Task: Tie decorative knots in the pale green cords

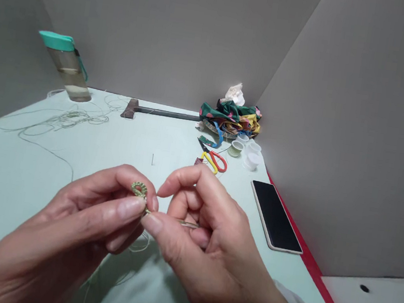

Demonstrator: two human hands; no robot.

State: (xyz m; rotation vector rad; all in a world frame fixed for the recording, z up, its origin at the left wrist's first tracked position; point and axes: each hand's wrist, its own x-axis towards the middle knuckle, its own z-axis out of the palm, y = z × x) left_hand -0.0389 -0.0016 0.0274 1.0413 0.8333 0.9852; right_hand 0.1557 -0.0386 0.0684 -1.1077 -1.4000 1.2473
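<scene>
A small green braided cord loop (139, 189) stands up from the pinch of my left hand (90, 211), held between thumb and index finger. My right hand (204, 238) is beside it, its thumb tip at the base of the loop and its index finger raised and bent. Under the curled fingers of that hand lies a slim shiny metal tool (188, 224); its kind cannot be made out. Thin pale threads (140, 243) hang below my left hand. Fingers partly hide the lower end of the loop.
A tangle of green thread (73, 119) lies left, near a bottle (70, 71) with a teal lid. Behind are a hammer (130, 109), scissors (212, 158), bunched fabric (233, 116) and small plastic tubs (251, 158). A phone (275, 217) lies right; grey partitions (167, 30) enclose the table.
</scene>
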